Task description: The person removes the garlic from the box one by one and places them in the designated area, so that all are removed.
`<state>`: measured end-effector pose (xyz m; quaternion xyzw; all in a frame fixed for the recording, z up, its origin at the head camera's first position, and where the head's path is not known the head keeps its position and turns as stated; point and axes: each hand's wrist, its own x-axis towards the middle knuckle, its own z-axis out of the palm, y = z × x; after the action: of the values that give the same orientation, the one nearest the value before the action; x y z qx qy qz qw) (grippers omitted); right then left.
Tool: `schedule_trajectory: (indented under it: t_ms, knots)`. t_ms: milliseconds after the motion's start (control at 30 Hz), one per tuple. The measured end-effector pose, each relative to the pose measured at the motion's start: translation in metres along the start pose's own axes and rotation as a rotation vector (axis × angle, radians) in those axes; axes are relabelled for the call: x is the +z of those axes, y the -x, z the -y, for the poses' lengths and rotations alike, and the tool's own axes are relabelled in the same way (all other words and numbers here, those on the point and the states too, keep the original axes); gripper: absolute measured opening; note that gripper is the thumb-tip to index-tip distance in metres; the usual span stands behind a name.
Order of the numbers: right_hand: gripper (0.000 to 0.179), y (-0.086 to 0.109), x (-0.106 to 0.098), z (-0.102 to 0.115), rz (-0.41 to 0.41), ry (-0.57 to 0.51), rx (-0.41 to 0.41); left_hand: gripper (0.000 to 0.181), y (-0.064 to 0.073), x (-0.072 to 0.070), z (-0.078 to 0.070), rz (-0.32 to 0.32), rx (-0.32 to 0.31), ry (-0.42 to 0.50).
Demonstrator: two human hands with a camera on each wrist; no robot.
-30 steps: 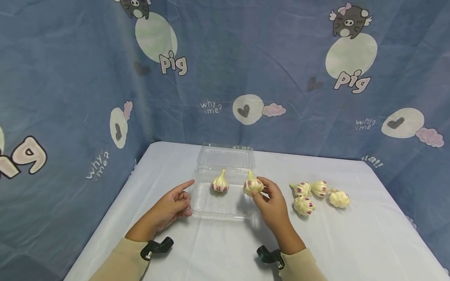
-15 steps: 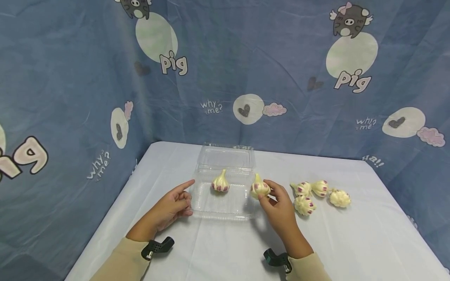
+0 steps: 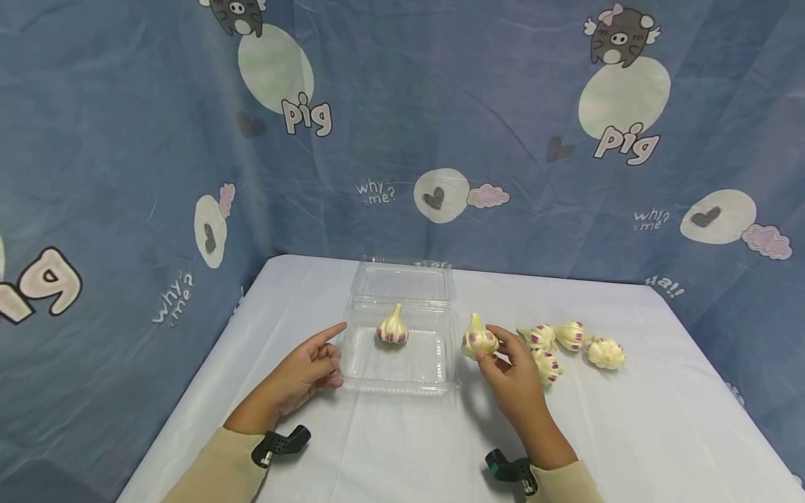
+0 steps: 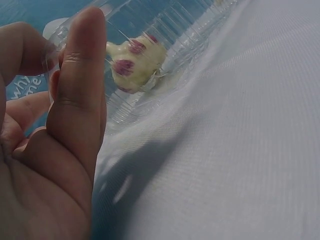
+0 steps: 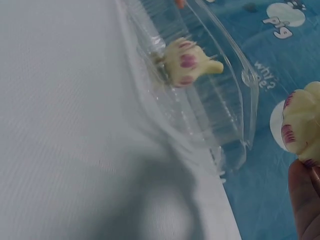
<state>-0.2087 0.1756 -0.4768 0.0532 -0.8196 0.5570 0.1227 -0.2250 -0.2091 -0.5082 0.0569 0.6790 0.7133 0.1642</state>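
Note:
My right hand [image 3: 517, 381] pinches a garlic bulb [image 3: 479, 341] between thumb and fingers, stem up, just right of a clear plastic clamshell box [image 3: 377, 370]. That held bulb [image 5: 302, 125] shows at the right edge of the right wrist view. Another garlic bulb [image 3: 393, 328] stands upright in the box, towards its left side. At the box's left wall is my left hand [image 3: 302, 377], its index finger stretched out. The left wrist view shows the left thumb [image 4: 80, 70] and fingers on either side of the box edge, pinching it. The box lid [image 3: 402, 283] lies back, away from me.
Several more garlic bulbs lie on the white tablecloth [image 3: 660, 419] to the right, with three bunched together and one bulb [image 3: 606, 353] at the right end. A blue printed curtain [image 3: 528, 140] hangs behind the table and along its left side.
My right hand has moved right with its garlic bulb, from above the box's right part to just outside the box. The left hand stays at the box's left wall.

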Motion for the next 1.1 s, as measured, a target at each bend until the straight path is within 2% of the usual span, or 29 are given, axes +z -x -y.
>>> schedule_trajectory:
  t_ms: [300,600,1100]
  knots:
    - [0.047,0.006,-0.016,-0.003,-0.032,0.063,0.009,0.078,-0.001,0.001,0.0,0.008,-0.001,-0.002]
    - [0.047,0.009,-0.028,-0.007,-0.038,0.082,0.035,0.079,0.0,0.0,0.0,0.0,0.005,-0.016]
    - [0.047,0.01,-0.046,-0.01,-0.091,0.097,0.04,0.078,0.0,0.0,0.0,0.01,0.009,-0.011]
